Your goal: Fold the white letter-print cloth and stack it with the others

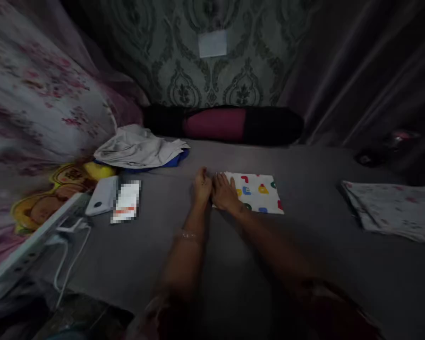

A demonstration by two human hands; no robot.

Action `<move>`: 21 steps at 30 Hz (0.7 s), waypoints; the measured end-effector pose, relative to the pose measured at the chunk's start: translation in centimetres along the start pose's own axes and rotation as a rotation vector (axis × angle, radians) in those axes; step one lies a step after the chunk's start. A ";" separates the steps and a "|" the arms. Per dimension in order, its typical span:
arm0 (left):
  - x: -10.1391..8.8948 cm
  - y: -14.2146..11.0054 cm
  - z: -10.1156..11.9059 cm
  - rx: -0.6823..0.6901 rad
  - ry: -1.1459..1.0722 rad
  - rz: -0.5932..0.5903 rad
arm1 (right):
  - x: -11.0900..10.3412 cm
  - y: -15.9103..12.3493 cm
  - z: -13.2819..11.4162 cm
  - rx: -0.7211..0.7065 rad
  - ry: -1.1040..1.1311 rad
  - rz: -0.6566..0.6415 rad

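- Covering left end of the printed cloth [264, 191] with the right hand [225, 192]; rest of cloth extending out to the right, flat on the grey surface [156, 264].
- Laid flat, palm down on cloth, with fingers stretched forward and left, nearly straight.
- Placed at left edge of same cloth, right up against the right hand: the left hand [202, 188], turned on its side, with one finger or thumb sticking up. Can't tell if pinching cloth edge; too dark and blurred.
- Reaching in from bottom with both forearms, angled inward to meet at cloth; wearing a thin bracelet [189, 234] on left wrist.
- Piled at back left: pale garment [138, 146] over blue cloth [172, 161].
- Lying side by side, nearer in on left: pale device [102, 196] with dark round spot, pixelated rectangle [126, 202].
- Running along far left: white strip [33, 238], with white cable [72, 259] beside it.
- Stretched across back, below patterned wall [212, 80]: black and pink roll [216, 124].
- Folded at far right: floral cloth [393, 208].
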State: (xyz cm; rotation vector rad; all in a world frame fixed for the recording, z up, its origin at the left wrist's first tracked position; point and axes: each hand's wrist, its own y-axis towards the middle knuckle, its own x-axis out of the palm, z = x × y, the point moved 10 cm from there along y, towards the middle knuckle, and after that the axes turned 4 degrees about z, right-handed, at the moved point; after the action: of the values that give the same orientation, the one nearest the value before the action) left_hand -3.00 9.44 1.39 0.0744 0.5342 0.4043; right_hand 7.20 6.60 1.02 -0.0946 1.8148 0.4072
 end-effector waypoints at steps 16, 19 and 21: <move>7.3 -5.0 5.0 0.574 0.483 -0.304 | -2.8 -2.4 8.6 0.120 -0.074 -0.016; 8.4 -5.8 4.5 0.547 0.612 -0.406 | -2.2 -2.8 9.3 0.131 -0.082 -0.035; 8.6 -6.0 4.3 0.539 0.653 -0.434 | -2.0 -2.8 9.3 0.130 -0.081 -0.035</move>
State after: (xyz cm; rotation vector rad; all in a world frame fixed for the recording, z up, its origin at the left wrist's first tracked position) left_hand 8.05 7.43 -0.07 0.3453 1.2677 -0.1669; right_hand 17.05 6.69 0.16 -0.0188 1.7529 0.2638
